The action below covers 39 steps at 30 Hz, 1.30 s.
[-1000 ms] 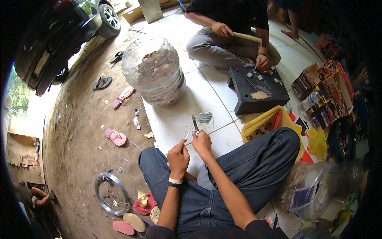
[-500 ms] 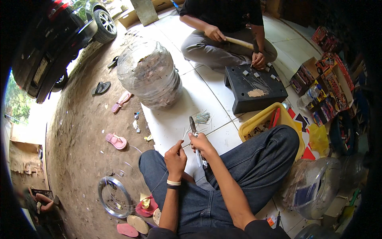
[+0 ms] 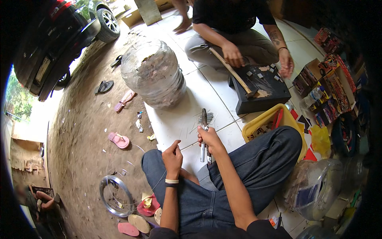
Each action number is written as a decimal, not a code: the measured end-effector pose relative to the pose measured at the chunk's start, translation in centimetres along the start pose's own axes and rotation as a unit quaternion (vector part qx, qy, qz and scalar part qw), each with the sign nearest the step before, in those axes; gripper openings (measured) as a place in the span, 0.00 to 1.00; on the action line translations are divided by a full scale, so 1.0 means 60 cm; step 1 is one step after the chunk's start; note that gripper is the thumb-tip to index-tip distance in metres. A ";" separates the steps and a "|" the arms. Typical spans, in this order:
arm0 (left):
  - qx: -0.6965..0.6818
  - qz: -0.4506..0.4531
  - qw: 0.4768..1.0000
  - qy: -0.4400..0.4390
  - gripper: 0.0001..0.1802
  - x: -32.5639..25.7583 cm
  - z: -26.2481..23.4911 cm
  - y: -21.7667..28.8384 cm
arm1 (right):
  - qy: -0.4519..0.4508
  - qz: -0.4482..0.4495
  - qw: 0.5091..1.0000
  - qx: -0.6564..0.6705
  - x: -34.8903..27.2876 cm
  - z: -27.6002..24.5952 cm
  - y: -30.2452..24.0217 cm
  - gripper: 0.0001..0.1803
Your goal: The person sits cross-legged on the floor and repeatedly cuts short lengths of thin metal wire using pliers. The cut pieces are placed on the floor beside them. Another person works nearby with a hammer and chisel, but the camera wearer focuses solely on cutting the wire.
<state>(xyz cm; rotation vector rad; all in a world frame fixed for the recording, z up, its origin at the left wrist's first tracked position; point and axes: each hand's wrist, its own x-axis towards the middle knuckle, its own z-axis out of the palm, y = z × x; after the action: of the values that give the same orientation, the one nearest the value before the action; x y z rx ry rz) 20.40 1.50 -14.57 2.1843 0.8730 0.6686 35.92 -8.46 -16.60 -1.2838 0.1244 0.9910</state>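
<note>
Gripping the pliers (image 3: 204, 116) in the right hand (image 3: 209, 139), now pulled farther from the left hand (image 3: 172, 158), toward the little wires (image 3: 211, 118) at 12 o'clock. Can't tell about wire in the curled left hand, at 8 o'clock. Maybe pausing between snips.

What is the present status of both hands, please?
Right hand: grip closed on pliers. Left hand: partly curled, contents unclear. Wire pieces: on white tile, behind pliers' tip.

Silvery wire coil (image 3: 103, 195), yellow tub (image 3: 289, 116)
</note>
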 end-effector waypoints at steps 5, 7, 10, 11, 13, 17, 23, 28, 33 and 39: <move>-0.014 -0.012 1.000 -0.002 0.14 -0.001 0.004 -0.001 | 0.036 0.032 0.999 0.005 0.001 0.006 0.027 0.13; -0.019 -0.030 0.999 -0.015 0.14 -0.001 0.004 -0.002 | 0.011 0.036 0.999 -0.013 0.002 0.010 0.031 0.14; -0.049 0.003 0.999 0.010 0.14 -0.001 0.008 -0.002 | -0.030 0.015 0.999 0.039 0.003 0.012 0.032 0.17; -0.052 0.000 0.999 0.012 0.14 0.000 0.009 -0.003 | -0.055 0.004 0.996 0.076 0.004 0.010 0.031 0.18; -0.059 -0.008 0.998 0.017 0.14 -0.001 0.009 -0.002 | -0.086 0.005 0.989 0.121 0.003 0.009 0.035 0.21; -0.043 -0.025 0.999 0.000 0.14 -0.001 0.005 -0.003 | -0.053 0.079 0.990 0.103 -0.002 0.023 0.054 0.25; -0.075 -0.024 0.997 0.009 0.13 -0.001 0.006 -0.008 | -0.040 -0.001 0.989 0.142 -0.015 0.028 0.043 0.12; -0.068 -0.065 0.995 -0.022 0.14 0.002 0.005 -0.009 | -0.012 0.039 0.998 0.051 -0.024 0.033 0.054 0.09; -0.097 -0.010 0.995 -0.007 0.14 0.018 0.023 -0.005 | -0.001 -0.097 0.981 -0.166 0.011 0.057 0.096 0.11; -0.084 -0.009 0.996 -0.017 0.14 0.022 0.038 -0.005 | 0.059 -0.202 0.938 -0.274 0.030 0.059 0.116 0.15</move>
<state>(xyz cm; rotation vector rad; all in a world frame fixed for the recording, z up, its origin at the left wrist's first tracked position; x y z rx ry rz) 22.61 1.73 -15.98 2.0293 0.7898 0.6689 30.79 -4.86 -21.58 -1.7896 -0.3384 0.6041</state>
